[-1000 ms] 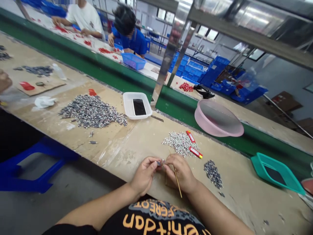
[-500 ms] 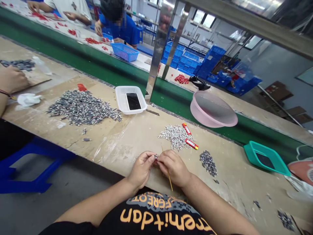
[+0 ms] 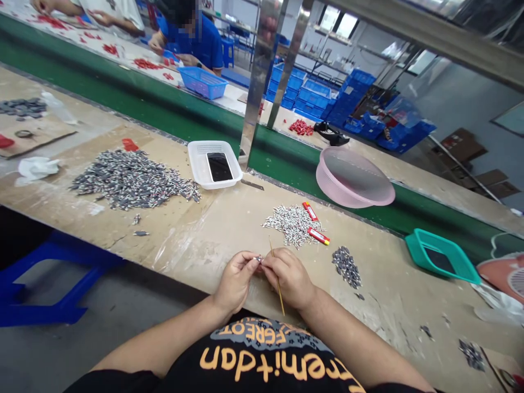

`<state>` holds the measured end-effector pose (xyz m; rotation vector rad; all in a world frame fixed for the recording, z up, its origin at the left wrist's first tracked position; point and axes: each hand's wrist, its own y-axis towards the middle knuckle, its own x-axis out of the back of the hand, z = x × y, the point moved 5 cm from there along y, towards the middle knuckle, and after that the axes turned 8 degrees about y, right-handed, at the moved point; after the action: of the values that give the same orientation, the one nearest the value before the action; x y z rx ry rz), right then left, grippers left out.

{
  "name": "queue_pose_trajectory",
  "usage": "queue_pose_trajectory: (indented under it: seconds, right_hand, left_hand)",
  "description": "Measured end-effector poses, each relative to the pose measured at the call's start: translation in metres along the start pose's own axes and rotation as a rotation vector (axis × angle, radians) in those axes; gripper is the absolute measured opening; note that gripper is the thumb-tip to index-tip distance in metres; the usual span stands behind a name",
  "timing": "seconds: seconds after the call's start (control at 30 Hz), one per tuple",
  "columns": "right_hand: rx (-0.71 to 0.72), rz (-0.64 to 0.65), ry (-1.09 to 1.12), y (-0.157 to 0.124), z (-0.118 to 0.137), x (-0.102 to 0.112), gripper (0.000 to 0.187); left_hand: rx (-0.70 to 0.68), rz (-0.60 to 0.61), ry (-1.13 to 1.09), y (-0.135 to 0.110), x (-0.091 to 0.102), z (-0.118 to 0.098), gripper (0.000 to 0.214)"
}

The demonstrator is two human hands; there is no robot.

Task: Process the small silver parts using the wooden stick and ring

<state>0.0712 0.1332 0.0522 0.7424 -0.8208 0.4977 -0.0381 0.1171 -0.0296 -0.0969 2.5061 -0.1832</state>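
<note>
My left hand point(image 3: 234, 281) is closed, its thumb and forefinger pinching a small dark-and-white part point(image 3: 258, 258) that the fingertips mostly cover. Against it, the fingertips of my right hand point(image 3: 291, 279) meet those of the left. A thin yellowish stick point(image 3: 280, 299) runs through my closed right hand, one end pointing up past the knuckles and the other down toward my shirt. Just beyond the hands lies a pile of small white pieces point(image 3: 289, 225) with two red-and-yellow packs point(image 3: 318, 236) at its edge. To the right is a smaller heap of dark pieces point(image 3: 346, 267).
A big heap of grey-and-white parts point(image 3: 133, 180) spreads on the left. Behind stand a white basket point(image 3: 194, 164) holding a phone, a pink basin point(image 3: 354, 194) and a green tray point(image 3: 413, 251). A metal post point(image 3: 256, 93) rises from the bench. Co-workers sit across the green strip.
The view has shifted slightly, and the neighbour's hand at the far left has gone from sight. My two hands keep nearly the same pose around the small part.
</note>
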Motion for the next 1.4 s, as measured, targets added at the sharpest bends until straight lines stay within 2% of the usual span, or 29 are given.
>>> queue_pose_trajectory:
  seconds: [0.1,0.2,0.37,0.6,0.73,0.9,0.97,1.03,1.1,1.13,1.2,1.27,1.33,1.4]
  right_hand:
    - [-0.015,0.006,-0.001,0.0,0.002,-0.001,0.012]
    - [-0.047,-0.018,0.104,-0.001,0.002,0.001,0.012]
    - [-0.219,-0.132,0.342,-0.007,-0.006,0.0,0.009]
    - [-0.416,-0.17,0.397,-0.014,-0.011,-0.014,0.008]
    - [-0.428,-0.195,0.399,-0.017,-0.009,-0.013,0.007]
    - [-0.348,-0.181,0.436,-0.021,-0.001,-0.007,0.006]
    - [-0.303,-0.184,0.466,-0.025,0.0,0.0,0.006]
    - [-0.275,-0.213,0.48,-0.032,-0.004,0.009,0.008]
    - [-0.277,-0.262,0.479,-0.041,-0.013,0.018,0.009]
    - [-0.288,-0.287,0.478,-0.045,-0.02,0.021,0.009]
    - [-0.317,-0.336,0.481,-0.054,-0.033,0.027,0.011]
    - [-0.338,-0.375,0.486,-0.06,-0.046,0.032,0.013]
    - [-0.345,-0.404,0.49,-0.065,-0.055,0.035,0.014]
    - [-0.342,-0.426,0.499,-0.068,-0.062,0.037,0.014]
  left_hand:
    - [-0.009,-0.019,0.015,0.0,0.002,0.001,0.014]
    - [0.01,-0.01,0.006,-0.001,0.003,0.001,0.015]
    - [-0.031,0.016,0.048,-0.003,0.001,0.001,0.014]
    - [-0.074,0.047,0.137,-0.007,0.002,0.002,0.014]
    - [-0.071,0.091,0.159,-0.013,-0.001,0.0,0.017]
    - [-0.093,0.102,0.169,-0.021,-0.007,-0.01,0.023]
    - [-0.146,0.093,0.232,-0.016,-0.002,-0.02,0.025]
    - [-0.252,0.032,0.433,-0.005,0.014,-0.039,0.024]
    - [-0.372,-0.071,0.769,0.012,0.038,-0.064,0.023]
    - [-0.428,-0.131,1.028,0.021,0.051,-0.079,0.025]
    - [-0.457,-0.216,1.196,0.039,0.078,-0.108,0.025]
    - [-0.482,-0.262,1.34,0.054,0.098,-0.135,0.022]
    - [-0.516,-0.27,1.483,0.065,0.104,-0.155,0.02]
    - [-0.557,-0.281,1.616,0.075,0.1,-0.167,0.022]
